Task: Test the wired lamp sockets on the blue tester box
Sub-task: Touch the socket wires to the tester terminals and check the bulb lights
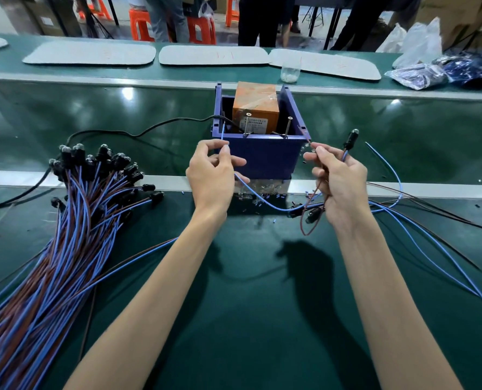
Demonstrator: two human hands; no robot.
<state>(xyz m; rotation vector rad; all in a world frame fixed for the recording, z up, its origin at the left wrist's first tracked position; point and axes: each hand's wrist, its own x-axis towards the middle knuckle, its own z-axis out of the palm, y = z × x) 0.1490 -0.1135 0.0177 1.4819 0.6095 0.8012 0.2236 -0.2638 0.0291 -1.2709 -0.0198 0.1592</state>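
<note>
Head view. Blue tester box (262, 157) is set between both hands. Blue wire (222, 132) is pinched by the left hand (211, 175), tip upright at the box's left front corner. Brown wire (307, 139) and lamp socket (350, 139) are gripped by the right hand (339, 178), wire tip slanted toward the box's right corner; contact cannot be told.

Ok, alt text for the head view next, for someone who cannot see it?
A person's left hand pinches a blue wire and the right hand a brown wire, holding their ends up to opposite edges of the blue tester box on a green bench. A large bundle of wired lamp sockets lies to the left.
</note>
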